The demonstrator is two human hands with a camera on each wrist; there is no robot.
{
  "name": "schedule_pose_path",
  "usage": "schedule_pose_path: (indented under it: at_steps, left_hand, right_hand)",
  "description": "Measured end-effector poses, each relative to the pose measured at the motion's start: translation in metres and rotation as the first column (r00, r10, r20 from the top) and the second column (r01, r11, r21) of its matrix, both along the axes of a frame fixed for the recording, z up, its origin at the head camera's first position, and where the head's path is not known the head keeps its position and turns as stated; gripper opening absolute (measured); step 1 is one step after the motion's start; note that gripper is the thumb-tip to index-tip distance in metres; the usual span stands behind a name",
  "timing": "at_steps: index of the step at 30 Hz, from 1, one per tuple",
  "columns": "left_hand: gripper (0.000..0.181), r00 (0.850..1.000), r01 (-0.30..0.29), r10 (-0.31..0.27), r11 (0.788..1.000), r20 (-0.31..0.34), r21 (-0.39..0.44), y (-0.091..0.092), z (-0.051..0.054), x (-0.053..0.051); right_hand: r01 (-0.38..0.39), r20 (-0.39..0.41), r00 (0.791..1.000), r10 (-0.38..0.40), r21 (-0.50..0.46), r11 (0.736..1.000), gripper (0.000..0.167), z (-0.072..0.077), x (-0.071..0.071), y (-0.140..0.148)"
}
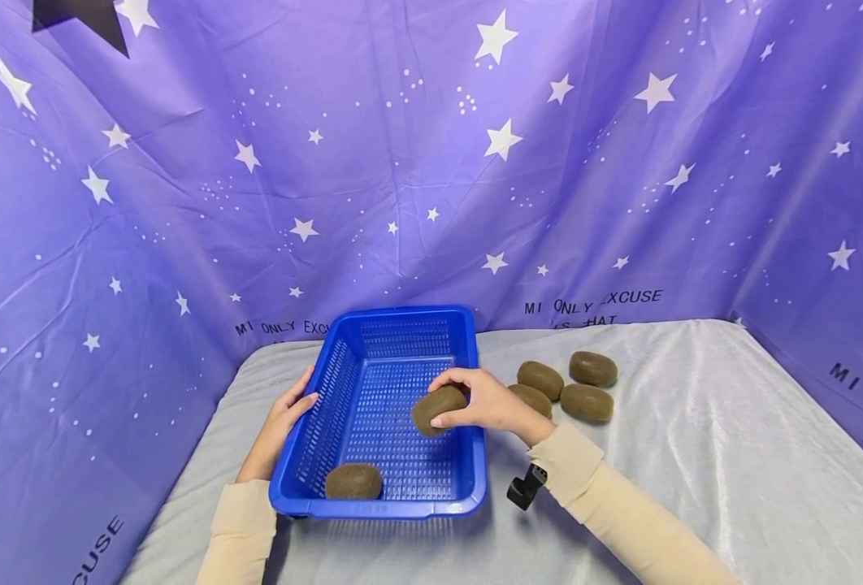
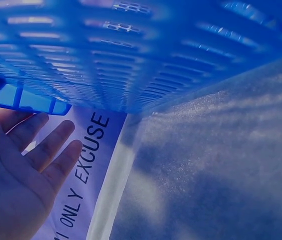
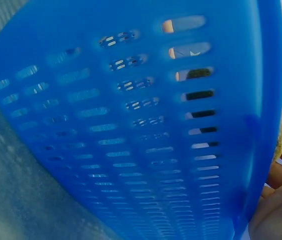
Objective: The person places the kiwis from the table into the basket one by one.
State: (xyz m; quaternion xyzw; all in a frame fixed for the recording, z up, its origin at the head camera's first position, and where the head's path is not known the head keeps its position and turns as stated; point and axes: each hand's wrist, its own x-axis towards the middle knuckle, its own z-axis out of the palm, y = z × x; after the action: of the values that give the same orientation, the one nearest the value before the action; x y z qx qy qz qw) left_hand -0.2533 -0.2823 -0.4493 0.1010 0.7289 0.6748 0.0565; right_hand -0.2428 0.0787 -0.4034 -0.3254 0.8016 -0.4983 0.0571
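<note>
A blue slotted plastic basket stands on the cloth-covered table. My left hand holds its left rim, the thumb over the top; in the left wrist view the fingers of this hand reach below the rim, fairly straight. Over the right half of the basket, my right hand grips a brown kiwi between thumb and fingers. Another kiwi lies inside, at the front left corner. The basket wall hides most of the held kiwi in the right wrist view.
Several kiwis lie on the grey cloth to the right of the basket, one partly behind my right wrist. A small black device is at the right cuff. A purple star-patterned curtain encloses the back and sides.
</note>
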Motion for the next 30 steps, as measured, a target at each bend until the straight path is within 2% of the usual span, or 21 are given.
schedule_pose_path:
  at_steps: [5,10,16,18,28,30]
  left_hand:
    - [0.060,1.000,-0.002,0.002,1.000,-0.013,-0.003,0.000,-0.001,-0.001]
    - [0.061,1.000,0.006,-0.006,1.000,-0.009,-0.002,0.000,-0.001,-0.002]
    - [0.060,1.000,0.004,-0.004,1.000,-0.023,-0.008,0.001,-0.001,-0.002]
    - [0.060,1.000,0.001,-0.002,1.000,-0.025,-0.007,0.001,-0.001,-0.002]
    - [0.060,1.000,-0.013,0.013,1.000,-0.001,0.004,0.001,0.000,0.000]
    - [0.060,1.000,-0.014,0.014,1.000,0.004,0.009,0.001,0.000,0.000]
  right_hand:
    - [-0.022,-0.035,0.999,0.023,0.046,0.999,0.037,-0.002,0.000,0.002]
    - [-0.060,-0.037,0.997,0.061,0.027,0.998,0.037,-0.002,-0.001,0.004]
    - [-0.024,0.057,0.998,0.026,-0.039,0.999,0.032,-0.002,-0.004,0.006]
    - [-0.022,0.065,0.998,0.026,-0.059,0.998,0.032,-0.002,-0.004,0.008]
    - [0.001,0.009,1.000,0.000,-0.152,0.988,0.029,-0.003,0.006,0.026]
    - [0.018,0.003,1.000,-0.018,-0.150,0.989,0.031,0.001,0.010,0.031]
